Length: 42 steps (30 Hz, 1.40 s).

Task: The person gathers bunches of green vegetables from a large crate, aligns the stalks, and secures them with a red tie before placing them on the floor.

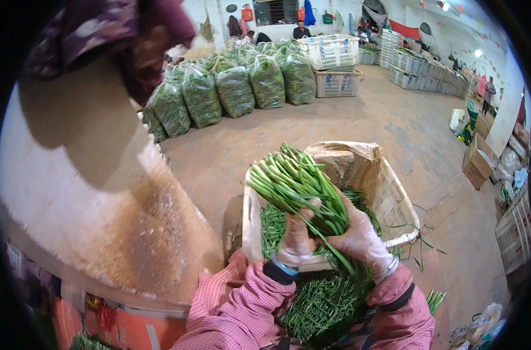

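Observation:
A thick bunch of long green vegetable stalks (297,184) is gripped by both my hands above a white plastic crate (401,201). My left hand (298,238), in a thin clear glove, closes round the bunch from the left with its thumb on top. From the right, my right hand (361,238), gloved alike, wraps the lower part of the bunch. The pale cut ends point up and away to the left; thinner green ends hang below my hands. More greens (272,224) lie in the crate, which has a brown liner (341,160) folded over its far side.
Loose cut greens (326,306) lie in a heap close to my body. A pale stained slab (96,210) runs along the left. Bagged greens (233,90) stand in rows at the back, beside stacked white crates (337,83). A cardboard box (478,160) sits at right.

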### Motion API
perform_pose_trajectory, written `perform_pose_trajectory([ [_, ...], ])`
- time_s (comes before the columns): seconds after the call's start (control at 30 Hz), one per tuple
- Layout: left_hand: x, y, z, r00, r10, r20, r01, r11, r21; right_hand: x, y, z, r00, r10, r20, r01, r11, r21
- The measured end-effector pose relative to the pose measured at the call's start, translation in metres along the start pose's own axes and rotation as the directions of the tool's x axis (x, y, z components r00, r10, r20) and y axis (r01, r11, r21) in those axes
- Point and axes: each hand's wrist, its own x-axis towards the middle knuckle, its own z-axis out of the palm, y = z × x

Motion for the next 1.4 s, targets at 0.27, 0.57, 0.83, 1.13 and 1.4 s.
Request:
perform_pose_trajectory([
  [0.27, -0.112, 0.017, -0.105, 0.993, -0.114, 0.019, 0.089, 0.656, -0.749, -0.014, -0.078, 0.042, 0.931, -0.216, 0.295, 0.328, 0.849, -0.415],
  [0.57, -0.121, 0.103, -0.051, 0.985, -0.169, 0.038, 0.173, 0.966, -0.190, -0.073, -0.043, 0.096, 0.994, -0.045, 0.100, 0.023, 0.976, 0.218],
  [0.83, -0.173, 0.071, -0.032, 0.751, -0.569, 0.334, 0.409, 0.799, 0.440, -0.135, -0.040, 0.103, 0.848, 0.412, -0.333, 0.246, 0.252, 0.936],
  [1.13, -0.248, 0.152, -0.111, 0.180, -0.926, 0.333, 0.885, 0.300, 0.356, -0.170, 0.056, 0.108, 0.808, 0.584, 0.079, 0.045, -0.195, 0.980],
  [1.4, -0.332, 0.176, -0.156, 0.048, -0.948, 0.314, 0.993, 0.079, 0.087, -0.167, 0.097, 0.116, 0.619, 0.683, -0.389, -0.167, 0.597, 0.784],
])
